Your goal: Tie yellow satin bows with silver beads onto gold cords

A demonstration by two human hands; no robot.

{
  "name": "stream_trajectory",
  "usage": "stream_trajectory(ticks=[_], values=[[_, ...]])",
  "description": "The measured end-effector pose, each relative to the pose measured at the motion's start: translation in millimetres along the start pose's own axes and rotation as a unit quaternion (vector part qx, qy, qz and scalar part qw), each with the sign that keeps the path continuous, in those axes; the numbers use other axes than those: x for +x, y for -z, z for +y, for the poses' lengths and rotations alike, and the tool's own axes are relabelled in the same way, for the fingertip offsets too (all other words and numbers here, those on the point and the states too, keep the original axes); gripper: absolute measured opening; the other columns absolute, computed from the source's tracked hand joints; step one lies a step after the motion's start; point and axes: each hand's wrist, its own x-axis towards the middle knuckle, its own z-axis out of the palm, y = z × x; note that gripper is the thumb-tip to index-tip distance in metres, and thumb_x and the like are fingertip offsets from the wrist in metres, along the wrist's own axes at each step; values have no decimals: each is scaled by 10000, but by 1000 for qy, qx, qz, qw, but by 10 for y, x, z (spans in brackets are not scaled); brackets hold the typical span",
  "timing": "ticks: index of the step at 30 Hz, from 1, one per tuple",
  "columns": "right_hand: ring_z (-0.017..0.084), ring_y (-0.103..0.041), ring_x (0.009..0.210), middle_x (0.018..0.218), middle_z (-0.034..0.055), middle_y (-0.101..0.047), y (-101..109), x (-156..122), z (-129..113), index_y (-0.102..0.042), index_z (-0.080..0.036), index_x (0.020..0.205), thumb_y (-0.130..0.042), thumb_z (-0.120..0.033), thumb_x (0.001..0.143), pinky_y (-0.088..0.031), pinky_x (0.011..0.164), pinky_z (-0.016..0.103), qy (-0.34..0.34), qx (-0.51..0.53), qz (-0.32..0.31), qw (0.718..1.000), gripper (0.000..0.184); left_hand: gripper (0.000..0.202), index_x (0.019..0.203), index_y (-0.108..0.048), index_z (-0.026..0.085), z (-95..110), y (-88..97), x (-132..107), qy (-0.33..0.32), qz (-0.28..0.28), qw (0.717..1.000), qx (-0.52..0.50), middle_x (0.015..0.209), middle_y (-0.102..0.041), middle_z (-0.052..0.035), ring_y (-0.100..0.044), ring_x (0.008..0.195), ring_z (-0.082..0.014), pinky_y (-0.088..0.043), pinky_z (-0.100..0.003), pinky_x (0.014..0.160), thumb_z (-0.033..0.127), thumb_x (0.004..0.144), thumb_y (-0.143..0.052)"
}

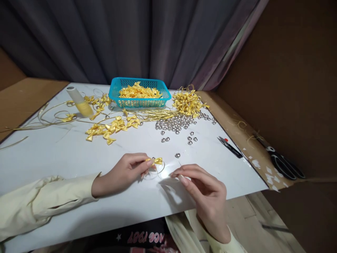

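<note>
My left hand (123,173) pinches a small yellow ribbon bow (157,161) just above the white table (52,154). A thin gold thread (160,170) loops from the bow toward my right hand (202,189), whose fingertips are pressed together on the thread's end, possibly with a needle. A single silver heart bead (177,155) lies just beyond the two hands.
A blue basket (116,92) of yellow bows stands at the back. Near it lie loose bows (112,128), finished bows with gold loops (187,102), a pile of silver heart beads (175,123) and a thread spool (79,101). Small snips (230,147) and large scissors (281,162) rest at right.
</note>
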Motion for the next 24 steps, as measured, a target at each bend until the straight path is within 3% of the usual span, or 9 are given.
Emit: stream_trajectory(ticks=[4,9,14,21,24], values=[[132,-643,531,821,24,-663,97,-39,-7,-726,-241,864,-622,-111,814,-546,554,311,-60,130,-26,989,174,363,601,-525,151,-23,16,49,25,72,997,-3,568,-490,18,-464,569,-114,-380,-244,577,367,882,-449],[99,-633,446,815,15,-676,141,-71,-14,-733,-249,862,-613,-107,826,-519,485,254,-113,180,-86,973,189,363,566,-496,165,-19,38,106,57,114,992,-18,564,-503,7,-471,570,-125,-388,-246,566,397,842,-457],[91,-663,490,837,5,-676,91,-95,-47,-742,-259,855,-623,-105,823,-533,518,212,-173,218,-108,954,198,362,567,-509,168,-27,35,123,68,126,989,-32,569,-510,3,-482,585,-137,-385,-253,573,423,821,-469],[120,-701,597,832,8,-700,-135,-159,-60,-756,-254,854,-628,-115,816,-566,628,234,-234,287,-173,913,193,368,555,-504,166,-42,31,135,57,136,988,-47,558,-474,19,-461,586,-127,-380,-248,585,413,827,-483],[150,-712,662,818,22,-726,-178,-127,-60,-754,-244,876,-609,-126,829,-575,676,269,-209,236,-176,932,192,371,569,-513,160,-36,25,130,69,110,989,-75,556,-475,21,-454,574,-123,-366,-246,567,427,825,-494]])
